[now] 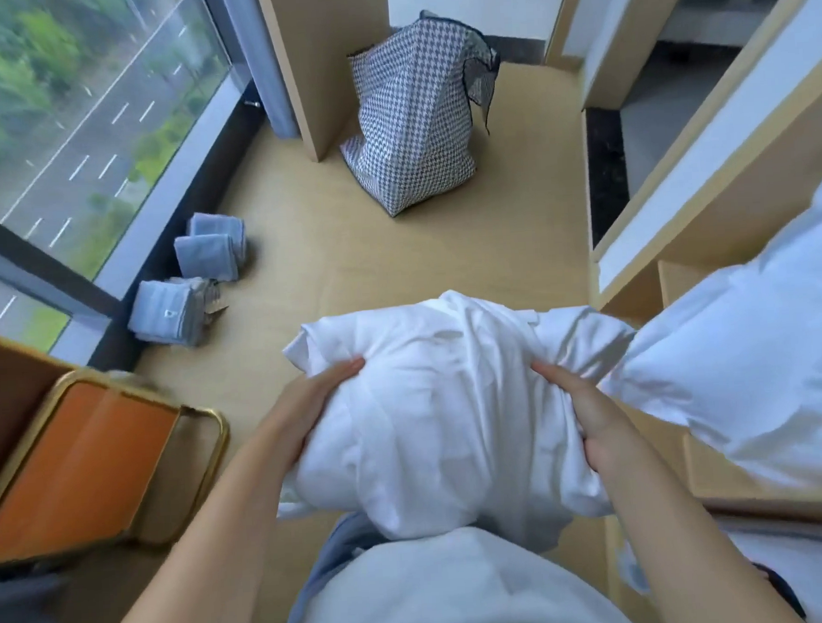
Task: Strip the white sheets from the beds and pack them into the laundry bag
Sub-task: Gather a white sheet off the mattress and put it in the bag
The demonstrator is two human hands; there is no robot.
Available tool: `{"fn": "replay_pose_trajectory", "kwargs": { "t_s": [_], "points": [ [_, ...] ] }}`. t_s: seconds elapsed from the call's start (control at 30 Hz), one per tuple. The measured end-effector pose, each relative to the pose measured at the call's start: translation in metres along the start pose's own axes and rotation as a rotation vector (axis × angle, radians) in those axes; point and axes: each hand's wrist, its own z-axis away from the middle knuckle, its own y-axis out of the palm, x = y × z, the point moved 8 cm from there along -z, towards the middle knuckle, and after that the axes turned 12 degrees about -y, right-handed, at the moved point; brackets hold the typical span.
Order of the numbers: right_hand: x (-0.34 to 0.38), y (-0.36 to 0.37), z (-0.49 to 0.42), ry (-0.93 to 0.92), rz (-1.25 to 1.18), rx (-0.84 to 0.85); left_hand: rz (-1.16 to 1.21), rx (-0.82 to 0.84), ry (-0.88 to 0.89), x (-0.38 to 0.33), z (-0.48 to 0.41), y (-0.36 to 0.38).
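In the head view, a bundled white sheet (446, 405) was held in front of the person's body, above the floor (348, 267). The left hand (315, 394) pressed its left side and the right hand (583, 411) gripped its right side, both clamped on the cloth. The patterned laundry bag (411, 118) stood far ahead on the floor, well apart from the sheet. Folded blue towels (195, 276) lay by the window at left.

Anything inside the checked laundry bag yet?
Cannot tell. The checked laundry bag stands bulging on the floor, but its top flops over, hiding the contents. The bundled white sheet is outside it, in both hands.
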Motion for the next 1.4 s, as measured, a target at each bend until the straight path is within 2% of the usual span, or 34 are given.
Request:
{"fn": "replay_pose_trajectory", "kwargs": {
  "t_s": [0.23,0.5,0.67,0.9,1.1,1.27,1.4],
  "points": [
    [0.143,0.021,-0.14,-0.004,-0.03,-0.098,-0.087,0.125,0.027,-0.211,-0.09,0.076],
    [0.289,0.025,-0.319,-0.007,-0.057,-0.126,-0.084,0.141,0.052,-0.405,-0.212,0.166],
    [0.406,0.033,-0.438,-0.012,0.027,-0.081,-0.022,0.111,0.049,-0.52,-0.28,0.214],
    [0.543,0.077,-0.588,-0.009,0.085,-0.028,0.066,0.097,0.058,-0.675,-0.369,0.248],
    [0.65,0.128,-0.725,-0.014,0.116,-0.07,0.062,0.104,0.068,-0.83,-0.471,0.269],
    [0.752,0.154,-0.808,-0.032,0.135,-0.08,0.051,0.136,0.044,-0.95,-0.522,0.303],
    [0.815,0.171,-0.87,-0.031,0.17,-0.057,0.058,0.17,0.002,-1.017,-0.562,0.327]
  ]
}}
